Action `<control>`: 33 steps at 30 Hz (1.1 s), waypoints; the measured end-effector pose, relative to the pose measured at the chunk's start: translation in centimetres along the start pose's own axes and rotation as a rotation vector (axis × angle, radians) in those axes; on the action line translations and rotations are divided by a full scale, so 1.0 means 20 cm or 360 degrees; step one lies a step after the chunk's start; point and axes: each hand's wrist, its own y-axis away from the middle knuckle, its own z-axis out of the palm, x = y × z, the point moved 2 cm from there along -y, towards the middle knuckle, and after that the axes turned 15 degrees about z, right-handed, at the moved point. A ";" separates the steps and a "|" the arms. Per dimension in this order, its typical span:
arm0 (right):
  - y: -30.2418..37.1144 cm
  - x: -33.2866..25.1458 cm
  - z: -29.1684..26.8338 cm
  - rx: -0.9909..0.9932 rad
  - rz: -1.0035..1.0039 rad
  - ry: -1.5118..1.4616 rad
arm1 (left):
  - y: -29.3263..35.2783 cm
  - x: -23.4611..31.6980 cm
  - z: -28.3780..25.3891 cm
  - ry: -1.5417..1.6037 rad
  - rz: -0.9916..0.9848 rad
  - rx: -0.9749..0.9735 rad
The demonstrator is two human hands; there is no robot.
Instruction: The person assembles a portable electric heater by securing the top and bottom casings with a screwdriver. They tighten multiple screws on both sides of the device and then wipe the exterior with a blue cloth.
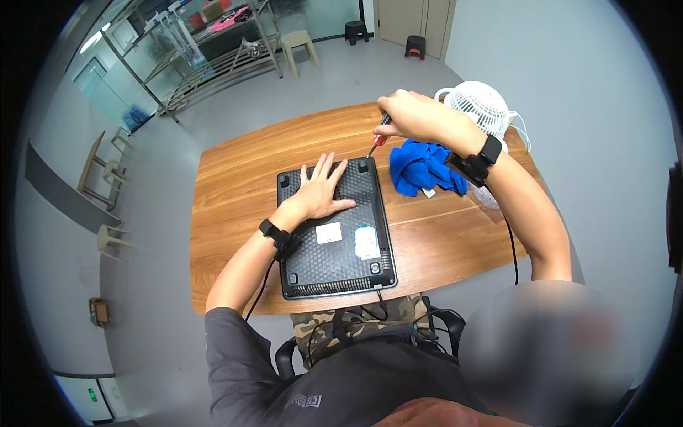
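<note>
A flat black appliance (306,252) lies upside down on the wooden table, its textured underside facing up. It has a foot near each corner, two labels, vent slots along the near edge and a cable at the near right. My left hand (321,196) rests open on the far half of this underside, fingers spread. My right hand (408,115) is closed around the handle of a screwdriver (380,139) with a red and black grip. The screwdriver slants down, its tip at the appliance's far right corner; whether it sits in a screw is too small to tell.
Right of the appliance a crumpled blue cloth (427,168) lies on the table (235,206). A white fan (478,103) stands behind my right forearm at the far right edge. Beyond the table are a metal rack (206,75), a beige stool (299,46) and black stools (415,48).
</note>
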 end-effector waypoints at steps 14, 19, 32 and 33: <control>-0.24 0.00 0.17 -0.0124 -0.0044 0.0050 | 0.05 0.02 0.06 0.0129 -0.0054 -0.0259; -0.27 0.00 0.18 -0.0175 -0.0043 0.0139 | 0.06 0.02 0.07 0.0120 -0.0037 -0.0213; -0.27 0.02 0.25 -0.0053 -0.0157 0.0087 | 0.03 0.03 0.06 0.0095 -0.0049 -0.0253; -0.28 0.02 0.25 -0.0111 -0.0143 0.0117 | 0.03 0.03 0.05 0.0101 -0.0051 -0.0258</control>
